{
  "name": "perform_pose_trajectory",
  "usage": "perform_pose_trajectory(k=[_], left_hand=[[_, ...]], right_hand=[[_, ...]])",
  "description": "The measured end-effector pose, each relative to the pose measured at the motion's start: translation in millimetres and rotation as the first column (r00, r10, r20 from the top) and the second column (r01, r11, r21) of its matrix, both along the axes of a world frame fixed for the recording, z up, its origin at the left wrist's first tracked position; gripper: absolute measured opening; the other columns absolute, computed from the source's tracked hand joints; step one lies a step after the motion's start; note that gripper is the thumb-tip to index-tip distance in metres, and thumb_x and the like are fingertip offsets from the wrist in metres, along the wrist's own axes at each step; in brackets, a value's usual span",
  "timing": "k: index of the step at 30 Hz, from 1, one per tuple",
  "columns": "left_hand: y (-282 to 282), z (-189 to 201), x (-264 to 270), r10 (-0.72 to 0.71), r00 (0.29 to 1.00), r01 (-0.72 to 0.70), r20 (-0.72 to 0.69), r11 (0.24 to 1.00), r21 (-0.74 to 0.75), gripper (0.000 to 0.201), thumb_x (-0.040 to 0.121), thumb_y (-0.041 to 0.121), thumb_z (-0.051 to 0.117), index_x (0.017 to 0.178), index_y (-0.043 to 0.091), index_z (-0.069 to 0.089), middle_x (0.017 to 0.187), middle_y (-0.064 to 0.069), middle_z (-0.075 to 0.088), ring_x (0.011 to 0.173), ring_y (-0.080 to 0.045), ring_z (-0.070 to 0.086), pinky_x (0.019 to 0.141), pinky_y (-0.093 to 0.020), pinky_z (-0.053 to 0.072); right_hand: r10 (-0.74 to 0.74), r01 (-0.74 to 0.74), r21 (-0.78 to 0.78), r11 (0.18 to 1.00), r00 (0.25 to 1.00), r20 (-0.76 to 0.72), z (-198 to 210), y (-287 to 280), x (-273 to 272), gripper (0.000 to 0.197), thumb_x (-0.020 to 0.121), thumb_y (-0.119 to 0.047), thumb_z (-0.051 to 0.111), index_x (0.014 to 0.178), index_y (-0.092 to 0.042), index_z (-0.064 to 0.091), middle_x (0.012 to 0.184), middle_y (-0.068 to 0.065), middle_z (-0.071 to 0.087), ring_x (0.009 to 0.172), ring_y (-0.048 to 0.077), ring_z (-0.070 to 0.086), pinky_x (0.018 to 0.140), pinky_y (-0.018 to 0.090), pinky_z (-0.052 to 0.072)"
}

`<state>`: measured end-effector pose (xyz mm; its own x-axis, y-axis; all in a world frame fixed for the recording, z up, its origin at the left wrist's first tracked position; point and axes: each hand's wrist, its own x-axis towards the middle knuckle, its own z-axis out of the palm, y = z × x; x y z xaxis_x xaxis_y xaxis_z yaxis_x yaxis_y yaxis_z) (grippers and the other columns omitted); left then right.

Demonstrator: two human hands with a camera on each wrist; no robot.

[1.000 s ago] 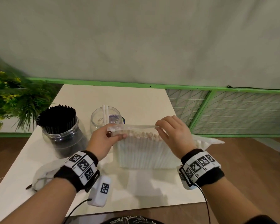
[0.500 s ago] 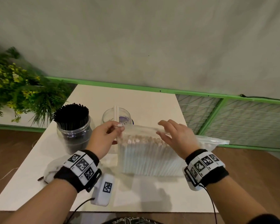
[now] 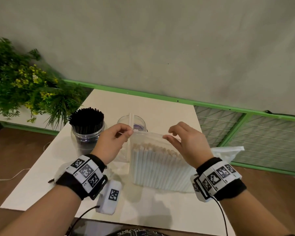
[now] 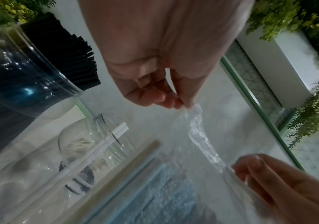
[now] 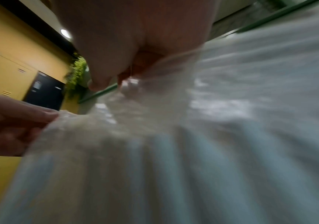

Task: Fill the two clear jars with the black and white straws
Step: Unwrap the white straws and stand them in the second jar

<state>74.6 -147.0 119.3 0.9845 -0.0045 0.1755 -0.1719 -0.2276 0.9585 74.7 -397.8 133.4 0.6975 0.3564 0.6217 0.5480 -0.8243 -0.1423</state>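
While the bag point(image 3: 160, 160) of white straws point(image 3: 153, 164) is standing upright at the table's point(image 3: 143, 206) centre in the head view, both hands are working at its top edge. The left hand point(image 3: 111, 143) is pinching the bag's left top corner between thumb and forefinger, and the right hand point(image 3: 187, 143), fingers curled, is laying its thumb along the rim at the bag's one o'clock; its pinch is clearer in the wrist views. At the bag's ten o'clock the black jar point(image 3: 86, 132) is standing packed with black straws point(image 3: 86, 119). Just beside the bag at eleven o'clock, the clear jar point(image 3: 131, 123) is holding two white straws point(image 3: 131, 119) leaning upright. A plant point(image 3: 22, 86) is sitting off the table at nine o'clock, and another plastic bag point(image 3: 226, 150) is lying at three o'clock.

In the left wrist view, the left hand point(image 4: 160, 60) is nipping the rim of the bag point(image 4: 198, 133), which is stretching toward five o'clock, where the right hand point(image 4: 277, 181) is gripping it. The black jar point(image 4: 26, 84) is sitting at nine o'clock, the clear jar point(image 4: 97, 148) at seven.

In the right wrist view, blurred, the right hand point(image 5: 135, 42) is pinching the bag point(image 5: 173, 136) at twelve o'clock, the left hand point(image 5: 11, 121) holding it at nine o'clock.
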Motion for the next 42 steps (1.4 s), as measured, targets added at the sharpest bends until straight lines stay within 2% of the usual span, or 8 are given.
perform_pose_trajectory(k=[5,10,16,22,28,32,37,42], left_hand=[[-1.2,1.0,-5.2,-0.051,0.997,0.046,-0.061,0.995,-0.086,0.006,0.092,0.01,0.058,0.089,0.009,0.064,0.079,0.0,0.064,0.069,-0.002,0.065,0.063,-0.019,0.053],[0.3,1.6,-8.7,-0.031,0.997,0.024,-0.074,0.995,-0.099,0.007,0.092,0.012,0.06,0.087,0.01,0.065,0.082,-0.002,0.071,0.078,-0.011,0.07,0.067,-0.021,0.052],[-10.9,-1.1,-14.1,0.042,0.999,-0.042,0.024,0.999,0.014,0.013,0.094,0.015,0.056,0.082,0.018,0.061,0.08,0.006,0.069,0.079,-0.007,0.07,0.07,-0.027,0.055],[2.2,-6.2,-3.0,0.155,0.988,-0.154,0.003,0.986,-0.07,0.013,0.096,0.012,0.051,0.086,0.012,0.058,0.084,-0.001,0.068,0.08,-0.002,0.068,0.068,-0.019,0.052],[13.1,-16.1,14.6,0.17,0.985,-0.171,-0.021,0.978,-0.123,0.014,0.097,0.011,0.05,0.085,0.014,0.057,0.089,-0.005,0.066,0.09,-0.013,0.069,0.073,-0.023,0.051],[11.2,-17.3,20.6,0.15,0.988,-0.153,-0.03,0.98,-0.13,0.014,0.097,0.012,0.05,0.086,0.015,0.057,0.092,-0.006,0.067,0.092,-0.015,0.069,0.076,-0.026,0.051],[14.1,-18.2,22.1,0.116,0.991,-0.124,-0.072,0.983,-0.132,0.015,0.096,0.011,0.051,0.084,0.015,0.059,0.097,-0.011,0.067,0.093,-0.014,0.069,0.075,-0.021,0.053],[17.5,-17.7,22.8,0.108,0.99,-0.12,-0.095,0.985,-0.125,0.014,0.096,0.011,0.051,0.084,0.013,0.059,0.101,-0.015,0.066,0.093,-0.015,0.069,0.073,-0.016,0.054]], right_hand=[[0.233,-0.232,0.021,0.973,0.965,-0.119,-3.7,65.7,9.5,0.042,0.089,-0.048,0.052,0.113,-0.017,0.065,0.105,-0.002,0.067,0.089,0.019,0.057,0.079,0.031,0.047],[0.258,-0.241,0.193,0.951,0.964,-0.069,-11.6,85.0,20.0,0.028,0.09,-0.041,0.056,0.091,-0.019,0.074,0.083,-0.006,0.07,0.074,0.016,0.055,0.069,0.033,0.048],[0.201,-0.201,-0.003,0.98,0.979,-0.026,-11.1,76.2,23.2,0.01,0.09,-0.026,0.064,0.088,-0.018,0.069,0.077,-0.005,0.065,0.069,0.018,0.049,0.062,0.034,0.044],[-0.047,0.047,-0.083,0.995,0.999,-0.008,-7.4,8.0,19.7,0.008,0.089,-0.021,0.061,0.087,-0.018,0.067,0.079,-0.004,0.064,0.07,0.021,0.053,0.061,0.035,0.044],[-0.382,0.384,-0.068,0.921,0.923,0.039,-15.8,-86.8,2.6,0.004,0.087,-0.016,0.062,0.088,-0.015,0.066,0.083,0.001,0.064,0.078,0.028,0.055,0.068,0.038,0.045],[-0.426,0.425,0.017,0.905,0.905,0.007,-21.3,-110.2,-1.0,0.007,0.085,-0.005,0.064,0.09,-0.009,0.066,0.087,0.008,0.065,0.08,0.031,0.056,0.069,0.044,0.05],[-0.531,0.548,0.184,0.816,0.836,-0.137,-22.8,-112.3,-3.9,0.008,0.091,-0.007,0.059,0.094,-0.009,0.066,0.094,0.009,0.062,0.083,0.031,0.055,0.064,0.035,0.044],[-0.476,0.536,0.349,0.769,0.844,-0.247,-25.6,-111.6,-2.2,0.012,0.092,-0.004,0.054,0.098,-0.003,0.064,0.097,0.011,0.062,0.082,0.023,0.054,0.073,0.029,0.039]])
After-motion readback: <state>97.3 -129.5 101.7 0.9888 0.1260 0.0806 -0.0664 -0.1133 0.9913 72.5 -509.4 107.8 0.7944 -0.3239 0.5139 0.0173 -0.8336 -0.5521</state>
